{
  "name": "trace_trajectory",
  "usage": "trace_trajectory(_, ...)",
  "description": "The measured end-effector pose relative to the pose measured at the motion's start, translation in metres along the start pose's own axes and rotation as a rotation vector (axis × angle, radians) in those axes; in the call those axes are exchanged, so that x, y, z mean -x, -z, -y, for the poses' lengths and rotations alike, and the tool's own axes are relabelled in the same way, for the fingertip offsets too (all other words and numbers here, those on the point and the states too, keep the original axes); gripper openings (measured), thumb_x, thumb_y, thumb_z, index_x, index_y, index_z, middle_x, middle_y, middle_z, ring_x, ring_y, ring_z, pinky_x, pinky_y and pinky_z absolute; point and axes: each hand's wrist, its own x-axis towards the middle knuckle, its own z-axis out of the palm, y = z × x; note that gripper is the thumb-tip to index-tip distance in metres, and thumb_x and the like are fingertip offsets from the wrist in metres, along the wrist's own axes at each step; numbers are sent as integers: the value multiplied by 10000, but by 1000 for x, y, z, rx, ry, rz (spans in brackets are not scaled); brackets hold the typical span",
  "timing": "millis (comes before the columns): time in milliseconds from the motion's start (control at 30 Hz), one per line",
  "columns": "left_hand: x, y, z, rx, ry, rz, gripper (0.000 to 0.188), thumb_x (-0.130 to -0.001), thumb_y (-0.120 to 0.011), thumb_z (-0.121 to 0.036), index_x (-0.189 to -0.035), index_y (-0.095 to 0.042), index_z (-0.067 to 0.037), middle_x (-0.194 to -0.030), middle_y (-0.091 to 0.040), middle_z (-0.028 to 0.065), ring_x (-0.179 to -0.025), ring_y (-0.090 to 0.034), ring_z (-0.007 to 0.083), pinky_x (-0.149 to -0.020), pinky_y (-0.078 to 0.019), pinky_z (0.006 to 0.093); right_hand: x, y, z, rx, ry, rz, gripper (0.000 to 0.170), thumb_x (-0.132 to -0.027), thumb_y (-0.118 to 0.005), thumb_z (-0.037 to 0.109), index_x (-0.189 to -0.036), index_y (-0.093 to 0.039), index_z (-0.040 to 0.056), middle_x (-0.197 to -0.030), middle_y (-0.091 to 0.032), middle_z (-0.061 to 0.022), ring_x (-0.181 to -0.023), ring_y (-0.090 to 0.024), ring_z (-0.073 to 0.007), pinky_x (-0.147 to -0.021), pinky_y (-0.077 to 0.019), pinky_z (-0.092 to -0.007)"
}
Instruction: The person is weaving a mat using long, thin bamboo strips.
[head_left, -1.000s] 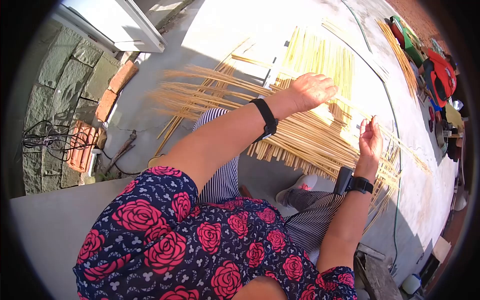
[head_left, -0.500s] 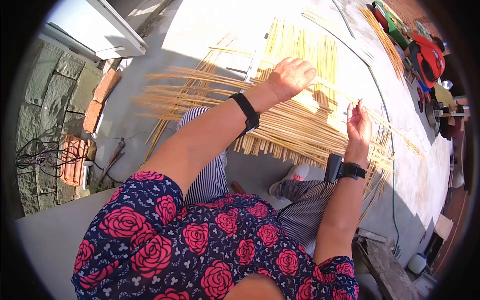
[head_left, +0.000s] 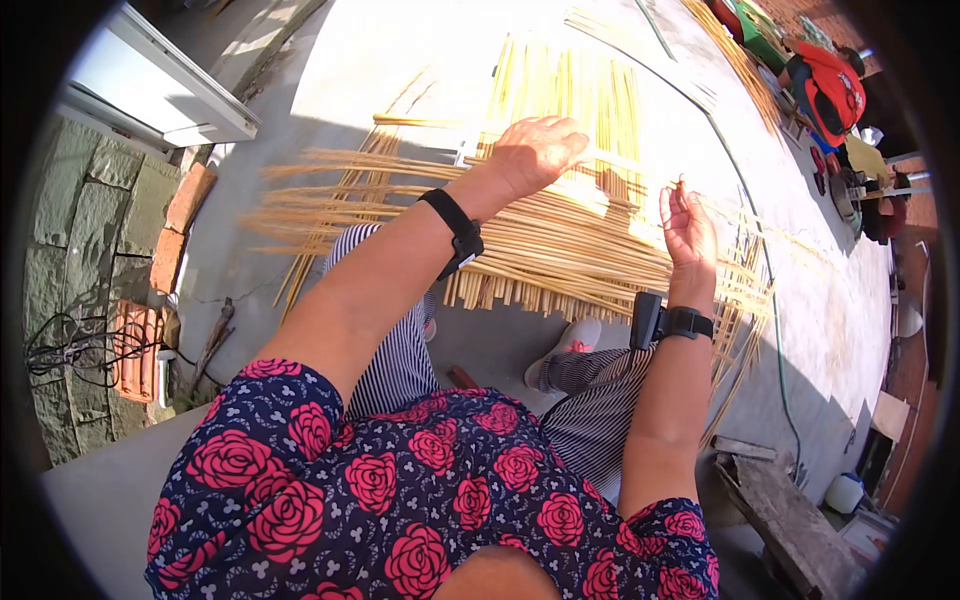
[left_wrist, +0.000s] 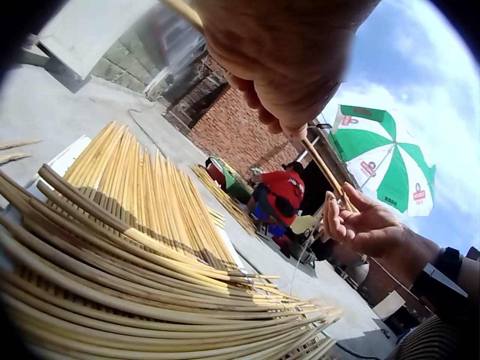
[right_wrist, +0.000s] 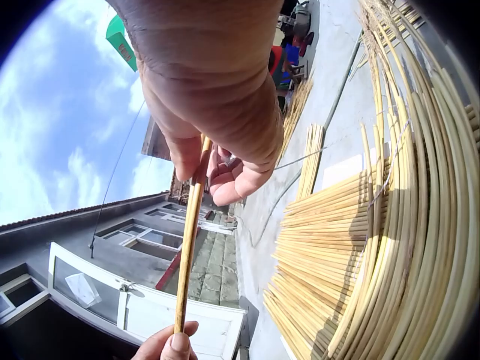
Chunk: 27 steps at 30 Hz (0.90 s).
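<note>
A thin yellow reed stalk point(right_wrist: 190, 255) is held up between both hands, over a spread of other stalks. My left hand point(head_left: 540, 155) grips one part of it, palm down; in the left wrist view the stalk passes out at both sides of that hand. Farther along, my right hand point(head_left: 688, 228) pinches the stalk between thumb and fingers. Below lie many crosswise stalks point(head_left: 560, 245), feathery at their left ends. They overlap a layer of lengthwise stalks point(left_wrist: 150, 180) that reaches away from me into the sunlight. Each wrist wears a black band.
A green hose point(head_left: 735, 160) runs along the concrete to the right. Past it are a red bag-like item point(head_left: 835, 85) and more bundled stalks. Bricks point(head_left: 180, 200) and a white door point(head_left: 165, 85) stand at left; wooden boards point(head_left: 790, 520) lie near right. A green-and-white umbrella point(left_wrist: 394, 161) rises behind.
The head view has turned to the right, so the stalks and both hands appear farther left. Both hands keep hold of the raised stalk, with little change between them.
</note>
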Motion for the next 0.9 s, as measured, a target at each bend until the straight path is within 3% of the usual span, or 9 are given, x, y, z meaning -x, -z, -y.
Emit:
trace_trajectory(200, -2, -1, 11, -112, 129, 75, 253, -830, -568, -277, -997, -610, -92, -909, -588, 79, -848, -572, 268, -714, -492, 367, -11, 22, 2, 157, -109, -102, 182, -875, -473, -29, -1046, -503, -85, -975, -603, -152, -903, -596, -226, -786, -549, -356)
trace_trajectory(300, -3, 1, 9, -34, 246, 98, 140, -827, -543, -222, -870, -583, -95, -896, -591, 99, -886, -570, 285, -747, -470, 394, -2, 20, 11, 268, -89, -66, 203, -883, -458, -20, -1071, -487, -91, -970, -610, -148, -866, -605, -200, -769, -554, -352)
trace_trajectory(400, -2, -5, 14, -142, 312, 139, 266, -863, -532, -317, -1031, -603, -124, -965, -588, 68, -907, -568, 255, -759, -483, 377, 15, 9, 20, 525, 46, 80, 216, -889, -512, 41, -1097, -507, -19, -889, -621, -103, -801, -612, -167, -698, -552, -297)
trace_trajectory(433, -2, -5, 16, -151, 326, 145, 266, -864, -529, -324, -1022, -602, -123, -963, -587, 66, -907, -569, 255, -760, -482, 378, 20, 4, 22, 576, 100, 133, 211, -888, -527, 52, -1092, -514, 0, -874, -621, -95, -792, -611, -164, -685, -550, -285)
trace_trajectory(467, -2, -6, 18, -159, 341, 152, 267, -865, -526, -330, -1013, -600, -121, -961, -586, 64, -908, -569, 255, -761, -482, 380, 24, -3, 23, 567, 153, 109, 170, -879, -567, 89, -1036, -533, 37, -834, -614, -76, -751, -599, -156, -652, -526, -265)
trace_trajectory(567, -1, -11, 20, -128, 391, 140, 209, -855, -526, -287, -943, -599, -113, -947, -589, 88, -907, -571, 278, -766, -475, 390, 32, -9, 32, 385, 210, 317, 139, -871, -590, 115, -975, -541, 37, -809, -605, -73, -697, -576, -150, -636, -499, -268)
trace_trajectory(733, 0, -8, 18, -84, 424, 193, 185, -849, -521, -260, -919, -604, -111, -956, -595, 97, -914, -575, 283, -778, -474, 387, 59, -35, 39, 81, 133, 710, 140, -889, -574, 198, -946, -548, 73, -716, -524, -12, -632, -425, -122, -600, -358, -246)
trace_trajectory(833, 0, -3, 12, -94, 395, 217, 181, -846, -521, -255, -906, -607, -108, -956, -598, 95, -917, -577, 277, -781, -476, 383, 76, -64, 44, -23, 229, 836, 149, -891, -567, 254, -927, -553, 110, -693, -508, 6, -613, -403, -114, -616, -341, -257)
trace_trajectory(900, -1, 0, 12, -105, 368, 232, 184, -845, -520, -258, -892, -608, -104, -949, -599, 92, -918, -579, 274, -780, -478, 380, 88, -76, 53, -86, 233, 844, 131, -878, -578, 299, -875, -581, 167, -612, -497, 55, -598, -405, -95, -701, -340, -309)
